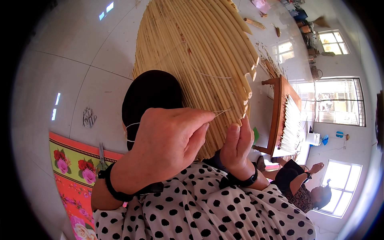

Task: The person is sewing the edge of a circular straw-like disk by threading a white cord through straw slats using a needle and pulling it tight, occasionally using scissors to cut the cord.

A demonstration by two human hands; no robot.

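A big woven reed mat (pixel 200 52) of pale yellow stalks fills the upper middle. My left hand (pixel 168 140) pinches a thin pale strand (pixel 221 113) between thumb and forefinger; the strand runs right toward the mat's lower edge. My right hand (pixel 238 144) stands upright at that edge, fingers together, gripping the mat's rim. Both wrists wear black bands above polka-dot sleeves (pixel 200 208). A dark rounded thing with a white cord (pixel 150 94) sits behind my left hand, partly hidden.
A floral mat (pixel 72 168) lies on the tiled floor at lower left, with scissors (pixel 101 158) on it and a crumpled rag (pixel 89 117) beyond. A wooden frame holding reeds (pixel 280 116) stands at right. Another person (pixel 300 184) sits at lower right near windows.
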